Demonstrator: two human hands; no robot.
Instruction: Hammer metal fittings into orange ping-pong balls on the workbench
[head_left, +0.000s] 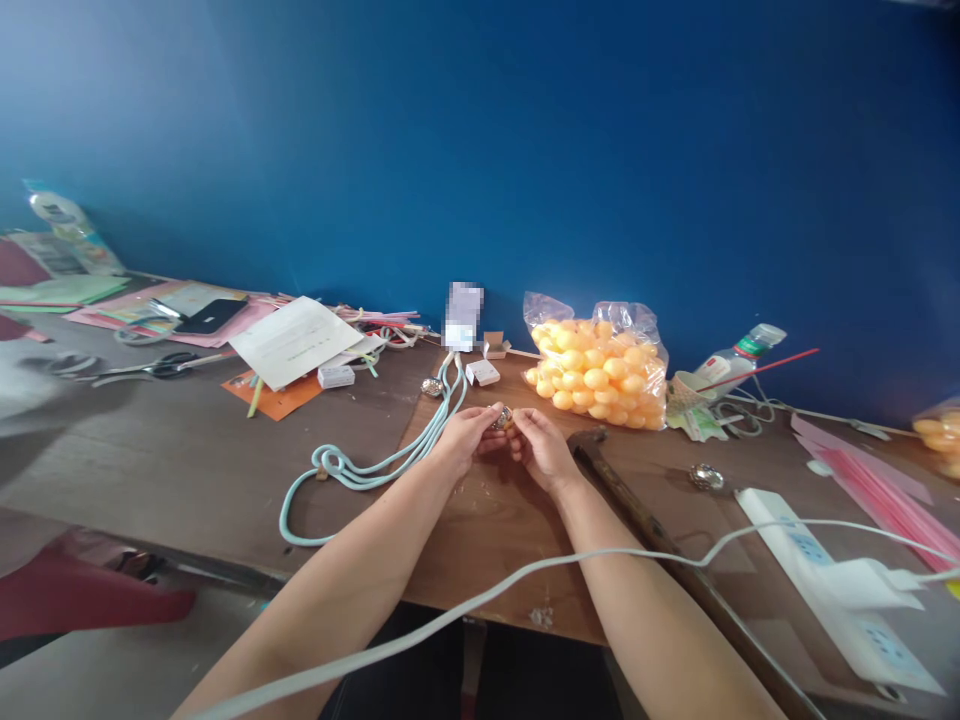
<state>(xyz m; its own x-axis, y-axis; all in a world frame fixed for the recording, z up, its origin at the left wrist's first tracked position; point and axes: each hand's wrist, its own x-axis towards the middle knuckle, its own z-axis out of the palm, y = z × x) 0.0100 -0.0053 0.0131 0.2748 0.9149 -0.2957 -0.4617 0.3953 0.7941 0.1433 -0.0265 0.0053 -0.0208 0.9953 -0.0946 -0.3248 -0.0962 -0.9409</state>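
Just above the table, my left hand (471, 434) pinches a small shiny patterned metal piece (501, 419), rounded in shape. The fingers of my right hand (541, 448) are closed on its right side, partly hiding it. A similar round metal piece (432, 387) lies to the left of my hands, beside a light-blue lanyard cord (367, 482). Another metal piece (706, 477) rests at the right. Behind my hands stand a small white box (482, 373) and an opened small carton (495, 345).
A clear bag of orange balls (596, 370) stands against the wall. Right of my hands lies a hammer (622, 495); beyond it sit a power strip (825, 590) and a bottle (739, 355). A white cable (480, 610) crosses over my forearms. Scissors (169, 366) and papers (292, 340) lie left.
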